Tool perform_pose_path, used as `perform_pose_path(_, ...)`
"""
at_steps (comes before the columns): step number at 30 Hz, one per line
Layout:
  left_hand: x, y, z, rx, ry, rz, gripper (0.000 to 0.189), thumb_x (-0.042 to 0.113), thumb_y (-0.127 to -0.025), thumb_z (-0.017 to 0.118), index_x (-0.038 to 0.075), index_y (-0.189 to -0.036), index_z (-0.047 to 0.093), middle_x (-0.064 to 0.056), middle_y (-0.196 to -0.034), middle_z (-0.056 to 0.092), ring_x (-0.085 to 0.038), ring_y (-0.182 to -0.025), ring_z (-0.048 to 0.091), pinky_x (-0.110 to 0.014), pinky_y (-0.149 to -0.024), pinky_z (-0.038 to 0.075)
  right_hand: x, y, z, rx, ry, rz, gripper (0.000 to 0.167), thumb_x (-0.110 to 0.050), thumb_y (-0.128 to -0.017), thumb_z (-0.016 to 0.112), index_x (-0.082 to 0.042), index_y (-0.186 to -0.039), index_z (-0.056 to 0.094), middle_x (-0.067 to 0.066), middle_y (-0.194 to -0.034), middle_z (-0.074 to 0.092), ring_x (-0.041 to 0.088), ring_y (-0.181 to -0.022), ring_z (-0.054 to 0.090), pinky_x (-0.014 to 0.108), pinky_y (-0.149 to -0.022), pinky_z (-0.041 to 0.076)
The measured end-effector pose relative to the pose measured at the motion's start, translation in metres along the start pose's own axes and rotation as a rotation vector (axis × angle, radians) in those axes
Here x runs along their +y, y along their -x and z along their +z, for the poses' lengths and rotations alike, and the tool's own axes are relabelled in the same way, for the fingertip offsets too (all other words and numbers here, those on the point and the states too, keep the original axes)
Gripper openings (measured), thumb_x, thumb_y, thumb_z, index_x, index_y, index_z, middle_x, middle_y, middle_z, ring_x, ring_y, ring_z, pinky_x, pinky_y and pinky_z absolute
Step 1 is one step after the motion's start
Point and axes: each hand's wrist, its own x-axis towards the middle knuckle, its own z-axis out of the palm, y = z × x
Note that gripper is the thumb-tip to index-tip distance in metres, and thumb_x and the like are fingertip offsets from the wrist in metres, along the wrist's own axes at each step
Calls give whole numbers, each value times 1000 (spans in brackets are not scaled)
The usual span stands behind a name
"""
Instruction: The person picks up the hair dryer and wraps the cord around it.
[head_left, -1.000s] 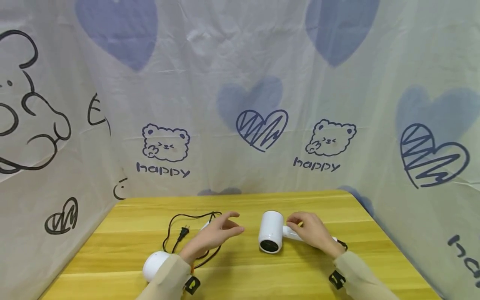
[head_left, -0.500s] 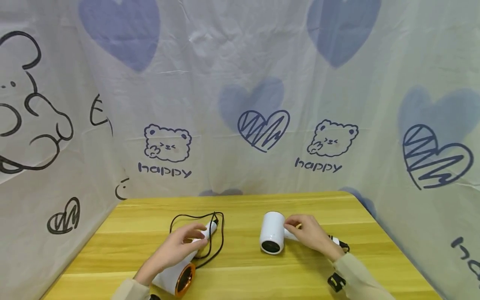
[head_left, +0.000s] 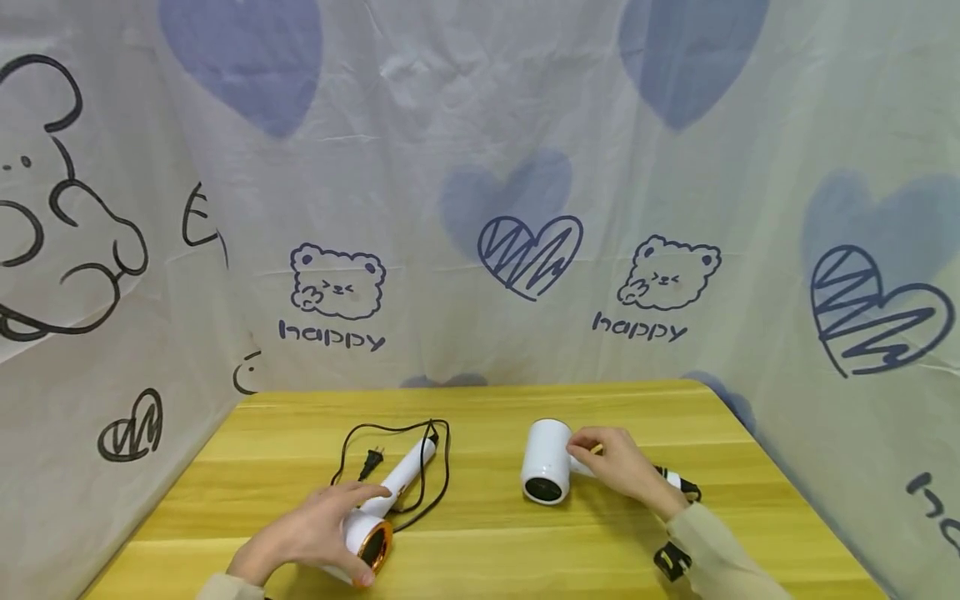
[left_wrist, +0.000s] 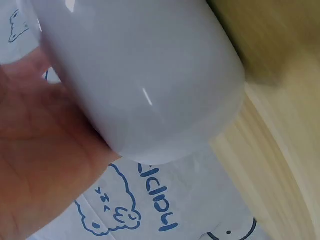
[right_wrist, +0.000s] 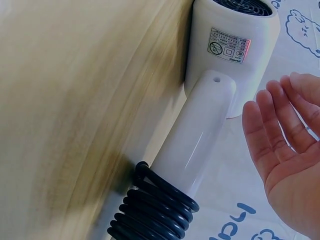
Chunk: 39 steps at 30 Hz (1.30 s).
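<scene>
On the left of the table lies a white hair dryer (head_left: 397,477) with a copper-coloured rim. My left hand (head_left: 315,529) holds its barrel, thumb by the rim and fingers across the top. In the left wrist view the palm (left_wrist: 40,135) lies along the white barrel (left_wrist: 150,85). A second white hair dryer (head_left: 546,458) with a dark grille lies right of centre. My right hand (head_left: 618,467) hovers over its handle, fingers loosely bent and holding nothing. The right wrist view shows those fingers (right_wrist: 282,120) apart from the handle (right_wrist: 195,135), which has a black coiled cord (right_wrist: 155,205) round it.
The left dryer's black cord (head_left: 447,467) loops over the wooden table (head_left: 480,550), with a two-pin plug (head_left: 372,460) beside the handle. A white printed cloth (head_left: 427,275) hangs behind the table and at both sides.
My left hand has moved left and toward me, from the middle of the table past the left dryer's handle to its barrel. The right hand has hardly moved.
</scene>
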Motion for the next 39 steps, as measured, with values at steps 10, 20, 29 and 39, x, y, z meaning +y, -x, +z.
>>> perform_pose_path(10,-1,-5,8,28,-101,43,83,54,-59,86,18,-130,62,-12,-132,57,-35,-115,55,-67,-100,32,1,4,-2,-7,15,-15,11,-19,-95,65,-14,-98,74,-5,-94,72,11,-86,64,25,-74,54)
perform_pose_path(20,2,-12,13,5,-297,-14,88,31,-42,94,23,-123,59,-2,-109,61,-24,-99,55,-53,-90,43,0,5,-3,7,-3,-24,12,-21,-94,65,-15,-99,74,-5,-93,72,10,-85,64,25,-73,54)
perform_pose_path(29,2,-18,16,168,-302,8,84,23,-47,89,26,-125,58,1,-100,60,-15,-84,53,-41,-74,46,-6,1,1,19,-37,-95,13,-21,-94,66,-12,-97,74,-2,-93,73,8,-81,63,23,-72,54)
perform_pose_path(39,14,-30,2,349,128,191,88,15,-58,89,32,-134,48,9,-112,65,-9,-85,61,-26,-70,52,-26,-14,13,13,-67,-117,13,-23,-94,66,-13,-97,75,-6,-89,72,7,-79,63,21,-68,52)
